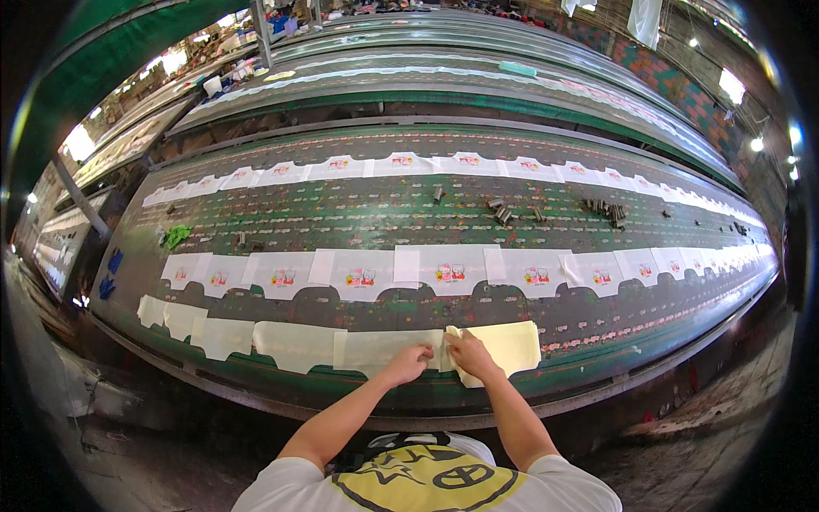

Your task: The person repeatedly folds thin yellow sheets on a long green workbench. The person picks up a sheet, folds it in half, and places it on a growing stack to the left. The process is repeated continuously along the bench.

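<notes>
Along the near edge of the long table lies a row of plain white cut fabric pieces, overlapping at their ends. My left hand is closed at the right end of the last white fabric piece, its fingertips pinched on the cloth. Just to the right is a pale yellow stack of fabric pieces. My right hand is at the stack's left edge, fingers bent and pinching the cloth there. The hands are a short way apart, and the palms hide part of the fabric edges beneath them.
The dark green printing table carries two farther rows of white pieces with printed cartoon figures. Small dark metal clips or blocks lie in groups between them. Green cloth and blue scraps are at left. More long tables stand beyond.
</notes>
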Tool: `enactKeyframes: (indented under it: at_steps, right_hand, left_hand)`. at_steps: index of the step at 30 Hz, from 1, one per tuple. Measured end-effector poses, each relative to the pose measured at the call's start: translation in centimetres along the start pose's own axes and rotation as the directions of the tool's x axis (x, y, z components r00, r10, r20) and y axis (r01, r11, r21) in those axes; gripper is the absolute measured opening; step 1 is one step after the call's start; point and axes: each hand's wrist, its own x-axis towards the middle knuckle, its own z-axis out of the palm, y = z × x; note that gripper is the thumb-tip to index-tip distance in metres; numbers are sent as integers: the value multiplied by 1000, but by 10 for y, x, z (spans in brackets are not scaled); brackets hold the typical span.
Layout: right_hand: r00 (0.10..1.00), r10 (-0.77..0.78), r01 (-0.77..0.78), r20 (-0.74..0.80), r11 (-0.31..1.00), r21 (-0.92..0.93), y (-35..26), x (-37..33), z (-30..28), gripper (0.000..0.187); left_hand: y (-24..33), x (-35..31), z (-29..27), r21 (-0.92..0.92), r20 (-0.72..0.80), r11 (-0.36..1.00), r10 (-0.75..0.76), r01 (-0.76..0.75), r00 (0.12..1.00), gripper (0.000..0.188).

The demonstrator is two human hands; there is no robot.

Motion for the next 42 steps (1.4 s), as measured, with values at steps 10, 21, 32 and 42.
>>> enactKeyframes:
  at_steps: [10, 21, 32, 42]
  right_hand:
    - [857, 502, -475, 117, 682, 556, 16, -29, -42, 37]
    - [739, 663, 107, -121, 61, 992, 99, -71, -149, 60]
    - [775, 577, 236, -257, 114, 965, 155, -142, -390, 58]
    - [952, 302, -219, 49, 562, 797, 238, -152, -266, 58]
  left_hand:
    - [20, 0, -46, -334, 172, 881, -292, 335, 941, 20]
    - [91, 59, 20, -469, 93, 845, -241, 256, 966, 12]
    - [201, 142, 180, -566, 70, 787, -254, 248, 965, 10]
    - [246, 161, 296, -442, 8, 881, -182, 166, 983, 17]
